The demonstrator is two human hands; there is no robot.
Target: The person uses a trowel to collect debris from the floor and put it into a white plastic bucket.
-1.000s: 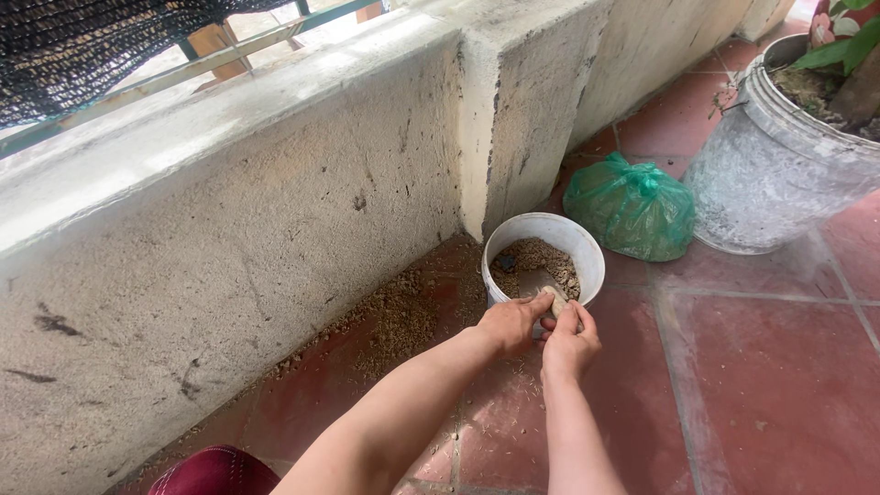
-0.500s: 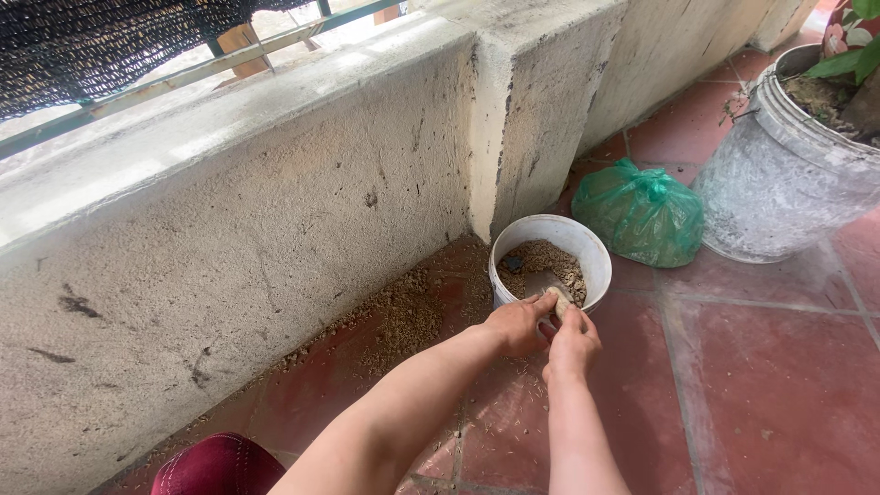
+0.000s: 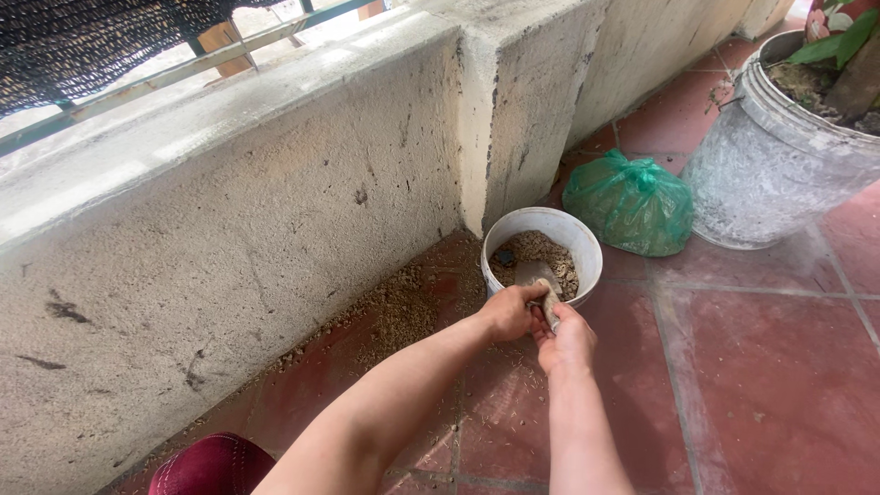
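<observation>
A small white bucket holding brown husk-like material stands on the red tiles against a concrete wall. A trowel with a pale handle lies with its blade in that material. My left hand and my right hand meet at the bucket's near rim, both wrapped around the trowel's handle. The handle's lower end is hidden between my fingers.
A tied green plastic bag lies just right of the bucket. A large grey pot with a plant stands at the far right. Spilled brown husk is scattered along the base of the concrete wall. A maroon cloth shows at the bottom.
Both hands have closed more tightly on the trowel handle and pulled slightly toward me; the trowel blade now shows more clearly above the husk. The view shifted a little.
</observation>
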